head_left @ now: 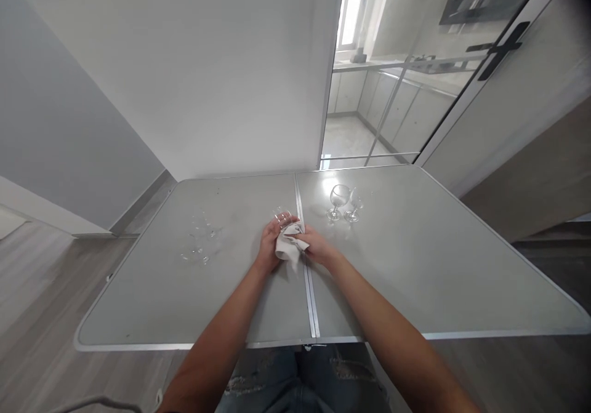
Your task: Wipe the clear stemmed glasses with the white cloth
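Note:
Near the middle of the table, my left hand (pixel 269 240) is closed around a clear drinking glass (pixel 282 215), whose rounded rim side points away from me. The lower part of this glass is covered by fingers and cloth. My right hand (pixel 319 245) grips a white cloth (pixel 289 248) and presses it against the glass; a loose end hangs toward me. Beyond my right hand, two stemmed glasses stand upright side by side: a wide-bowled one (pixel 340 196) and a narrower one (pixel 355 200).
Several faint, transparent glass pieces (pixel 201 240) are on the left half of the grey folding table (pixel 443 265). A metal seam (pixel 310 296) divides the tabletop. A white wall (pixel 231 93) borders the far edge, beside a glass-paned door (pixel 392 93) with a black handle.

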`<state>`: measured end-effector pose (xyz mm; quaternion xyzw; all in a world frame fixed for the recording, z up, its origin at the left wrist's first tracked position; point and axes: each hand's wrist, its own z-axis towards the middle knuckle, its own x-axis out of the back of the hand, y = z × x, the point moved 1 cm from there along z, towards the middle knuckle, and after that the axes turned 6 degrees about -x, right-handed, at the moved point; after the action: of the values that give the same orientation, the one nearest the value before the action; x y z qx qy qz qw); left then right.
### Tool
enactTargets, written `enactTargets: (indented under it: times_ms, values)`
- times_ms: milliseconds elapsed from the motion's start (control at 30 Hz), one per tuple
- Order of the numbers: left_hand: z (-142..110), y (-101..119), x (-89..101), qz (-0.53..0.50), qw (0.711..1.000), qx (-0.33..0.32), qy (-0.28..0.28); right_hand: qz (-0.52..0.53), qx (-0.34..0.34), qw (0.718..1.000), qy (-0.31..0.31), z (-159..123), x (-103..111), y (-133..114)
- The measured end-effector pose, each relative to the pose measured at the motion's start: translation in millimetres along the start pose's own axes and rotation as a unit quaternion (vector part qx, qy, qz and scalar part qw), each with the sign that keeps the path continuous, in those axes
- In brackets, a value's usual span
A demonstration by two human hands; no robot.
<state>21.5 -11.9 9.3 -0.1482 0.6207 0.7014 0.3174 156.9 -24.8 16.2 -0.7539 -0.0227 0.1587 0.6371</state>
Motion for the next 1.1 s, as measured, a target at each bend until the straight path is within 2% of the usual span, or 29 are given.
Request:
enactTargets:
  times_ms: [67, 133, 167, 200, 267, 333, 400, 467, 500, 567, 600, 667, 700, 733, 767, 800, 867, 900, 967, 1000, 1033, 1100]
  values:
    - [2, -2, 1.6, 0.014, 1.000, -0.016, 0.020, -0.179, 0.048, 0.980, 0.078, 0, -2, -1]
    - [5, -3, 3.8, 0.027, 0.999, -0.031, 0.029, -0.325, 0.075, 0.931, 0.149, 1, -5, 0]
    - [5, -4, 4.8, 0.029, 0.998, -0.035, 0.033, -0.362, 0.076, 0.914, 0.166, 1, -7, 0]
    - [6, -4, 5.7, 0.029, 0.998, -0.036, 0.038, -0.372, 0.071, 0.910, 0.166, 2, -8, 0]
    - [5, -4, 6.6, 0.022, 0.998, -0.031, 0.045, -0.311, 0.046, 0.942, 0.118, 3, -9, 0]
    - [4, -4, 6.5, 0.008, 0.999, -0.017, 0.034, -0.161, -0.001, 0.986, 0.034, 4, -6, -1]
    - [2, -4, 5.7, -0.009, 1.000, -0.001, 0.007, -0.015, -0.048, 0.998, -0.039, 2, -1, -2]
    - [2, -5, 5.2, -0.019, 1.000, 0.010, -0.009, 0.027, -0.062, 0.996, -0.055, 1, 4, -3]
    - [3, -6, 5.1, -0.019, 1.000, 0.011, -0.006, -0.003, -0.053, 0.998, -0.044, 0, 5, -3]
    - [5, -7, 5.4, -0.007, 1.000, 0.003, 0.013, -0.145, -0.006, 0.989, 0.012, -2, 5, -4]
    - [6, -7, 5.6, 0.003, 1.000, -0.006, 0.024, -0.235, 0.023, 0.970, 0.048, -2, 4, -4]
    - [6, -6, 6.2, 0.025, 0.998, -0.029, 0.043, -0.382, 0.067, 0.914, 0.117, -3, -1, -4]
    - [6, -5, 6.6, 0.035, 0.997, -0.037, 0.051, -0.417, 0.078, 0.894, 0.142, -3, -4, -4]
    - [6, -4, 7.0, 0.042, 0.997, -0.038, 0.057, -0.421, 0.083, 0.891, 0.151, -2, -7, -3]
    - [6, -3, 7.6, 0.046, 0.997, -0.034, 0.060, -0.395, 0.081, 0.904, 0.143, -2, -8, -3]
    - [5, -3, 8.1, 0.046, 0.997, -0.026, 0.059, -0.340, 0.072, 0.930, 0.120, -1, -9, -2]
    - [4, -2, 8.8, 0.030, 0.999, -0.009, 0.041, -0.169, 0.023, 0.984, 0.054, 2, -9, -1]
    - [4, -2, 9.0, 0.017, 0.999, -0.004, 0.029, -0.073, -0.010, 0.997, 0.021, 3, -8, 0]
    - [4, -3, 9.1, -0.006, 1.000, -0.002, 0.012, 0.075, -0.065, 0.995, -0.020, 4, -5, 1]
    - [4, -3, 9.2, -0.011, 1.000, -0.003, 0.011, 0.111, -0.077, 0.990, -0.028, 4, -4, 1]
    - [5, -3, 9.2, -0.011, 1.000, -0.006, 0.015, 0.120, -0.075, 0.990, -0.025, 4, -4, 1]
    - [6, -2, 9.2, -0.004, 1.000, -0.015, 0.027, 0.057, -0.026, 0.998, 0.004, 4, -5, 2]
